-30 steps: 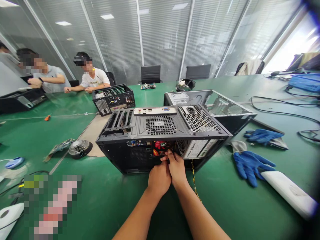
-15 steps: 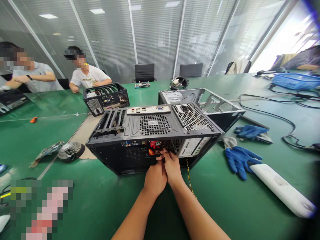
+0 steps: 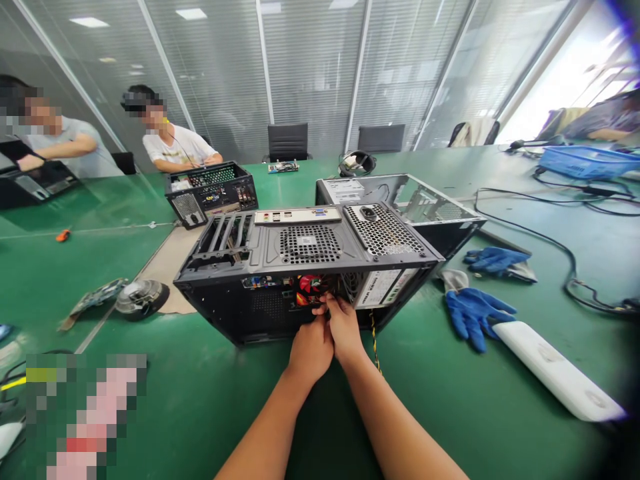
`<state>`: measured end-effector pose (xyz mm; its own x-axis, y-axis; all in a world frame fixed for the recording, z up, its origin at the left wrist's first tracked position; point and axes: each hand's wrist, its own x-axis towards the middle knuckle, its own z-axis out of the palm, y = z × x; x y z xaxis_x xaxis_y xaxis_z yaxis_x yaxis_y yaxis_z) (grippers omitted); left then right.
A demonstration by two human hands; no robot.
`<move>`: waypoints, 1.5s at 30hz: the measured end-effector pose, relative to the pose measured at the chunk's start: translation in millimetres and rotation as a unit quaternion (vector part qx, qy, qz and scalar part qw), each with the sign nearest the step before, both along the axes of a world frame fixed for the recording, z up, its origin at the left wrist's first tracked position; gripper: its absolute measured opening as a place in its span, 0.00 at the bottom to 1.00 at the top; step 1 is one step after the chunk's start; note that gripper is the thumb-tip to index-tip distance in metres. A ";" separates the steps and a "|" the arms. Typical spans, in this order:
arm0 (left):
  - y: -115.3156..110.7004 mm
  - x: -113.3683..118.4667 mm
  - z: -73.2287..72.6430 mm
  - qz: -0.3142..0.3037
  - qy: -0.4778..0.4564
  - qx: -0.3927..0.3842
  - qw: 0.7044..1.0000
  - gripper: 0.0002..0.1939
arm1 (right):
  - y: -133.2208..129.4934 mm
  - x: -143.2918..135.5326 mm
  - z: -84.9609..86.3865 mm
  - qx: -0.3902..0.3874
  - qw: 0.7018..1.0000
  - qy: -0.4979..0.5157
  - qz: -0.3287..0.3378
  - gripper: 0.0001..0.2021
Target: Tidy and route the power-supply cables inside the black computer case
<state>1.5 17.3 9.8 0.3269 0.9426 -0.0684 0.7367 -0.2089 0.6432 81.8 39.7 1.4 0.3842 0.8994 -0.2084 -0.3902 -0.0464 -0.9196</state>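
**Matt metal at centre, glossy tabletop [image 3: 190, 393] beneath**

The computer case [image 3: 310, 267] at centre frame appears to be painted metal, dark and matt, its upper face pressed and perforated. The connector plate [image 3: 299, 215] set into it is paler metal with a low sheen. The fan [image 3: 310, 283] inside looks like glossy red plastic. The label [image 3: 384, 289] reads as smooth printed paper. The green tabletop is smooth and reflects light, most strongly at upper right. At right, the glove [image 3: 470, 309] shows a blue coating and grey cloth cuff; the bar [image 3: 553, 367] is smooth white plastic. The basket [image 3: 583, 163], upper right, is blue plastic. Left of centre, the brown sheet [image 3: 173, 270] is matt and card-like.
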 end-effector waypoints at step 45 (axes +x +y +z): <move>0.4 2.4 1.7 -0.005 0.006 -0.030 1.000 0.17 | -0.3 0.1 4.3 0.000 1.000 0.030 -0.001 0.09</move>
<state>4.0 17.7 11.5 0.3356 0.9332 -0.1285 0.7423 -0.1780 0.6459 81.9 39.4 5.7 0.3720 0.8989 -0.2316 -0.4456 -0.0460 -0.8941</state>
